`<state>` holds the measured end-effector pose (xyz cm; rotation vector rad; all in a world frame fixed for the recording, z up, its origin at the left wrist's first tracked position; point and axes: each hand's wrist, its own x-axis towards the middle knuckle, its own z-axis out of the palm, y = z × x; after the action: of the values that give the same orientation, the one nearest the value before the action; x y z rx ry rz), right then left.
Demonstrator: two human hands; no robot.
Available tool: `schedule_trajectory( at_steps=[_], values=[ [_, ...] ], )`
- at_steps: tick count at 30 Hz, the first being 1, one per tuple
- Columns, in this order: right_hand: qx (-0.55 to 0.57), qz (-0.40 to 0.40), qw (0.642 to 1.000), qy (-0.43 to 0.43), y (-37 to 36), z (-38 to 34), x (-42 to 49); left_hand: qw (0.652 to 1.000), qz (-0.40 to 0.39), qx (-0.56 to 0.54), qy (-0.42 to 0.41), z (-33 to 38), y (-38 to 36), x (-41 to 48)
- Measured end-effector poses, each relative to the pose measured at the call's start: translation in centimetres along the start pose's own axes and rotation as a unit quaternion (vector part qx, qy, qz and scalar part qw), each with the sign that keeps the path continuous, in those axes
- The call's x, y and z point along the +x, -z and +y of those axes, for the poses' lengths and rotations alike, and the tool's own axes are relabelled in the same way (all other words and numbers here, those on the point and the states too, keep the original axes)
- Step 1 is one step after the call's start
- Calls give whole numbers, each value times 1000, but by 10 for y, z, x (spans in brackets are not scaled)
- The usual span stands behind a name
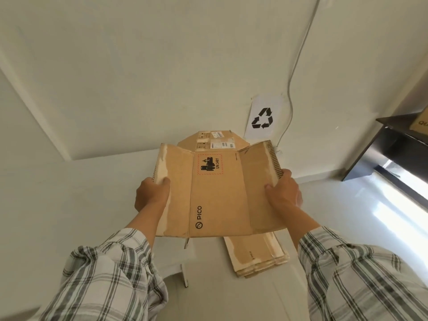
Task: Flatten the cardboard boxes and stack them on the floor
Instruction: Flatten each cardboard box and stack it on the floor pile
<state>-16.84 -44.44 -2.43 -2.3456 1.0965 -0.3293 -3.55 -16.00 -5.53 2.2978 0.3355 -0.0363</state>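
White floor [92, 193] meets pale walls, a recycling sign [262, 118] taped low. A flattened cardboard box [217, 195] hangs in mid-air: left hand [150, 195] and right hand [284, 193] each pinch a side flap, thumb on top, fingers wrapped round the edge. Below it, a stack of flattened boxes [257, 256] lies on the floor.

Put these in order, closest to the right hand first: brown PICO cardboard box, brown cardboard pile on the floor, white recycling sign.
1. Brown PICO cardboard box: gripped by the right hand.
2. Brown cardboard pile: on the floor below.
3. White recycling sign: on the far wall.
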Motion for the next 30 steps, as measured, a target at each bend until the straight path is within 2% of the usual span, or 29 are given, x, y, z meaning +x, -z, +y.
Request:
schedule_trajectory(
  at_steps=[8,19,25,30],
  values=[
    [4,-55,998,35,16,76,120,998,48,9,45,63,-108,-39],
    [-3,-131,989,69,-37,147,264,989,89,40,108,103,-245,-31],
    [-18,-151,986,70,-109,211,323,985,90,59,132,76,-347,-18],
    [-24,-157,985,73,-206,290,358,983,89,67,143,14,-458,-3]
  ],
)
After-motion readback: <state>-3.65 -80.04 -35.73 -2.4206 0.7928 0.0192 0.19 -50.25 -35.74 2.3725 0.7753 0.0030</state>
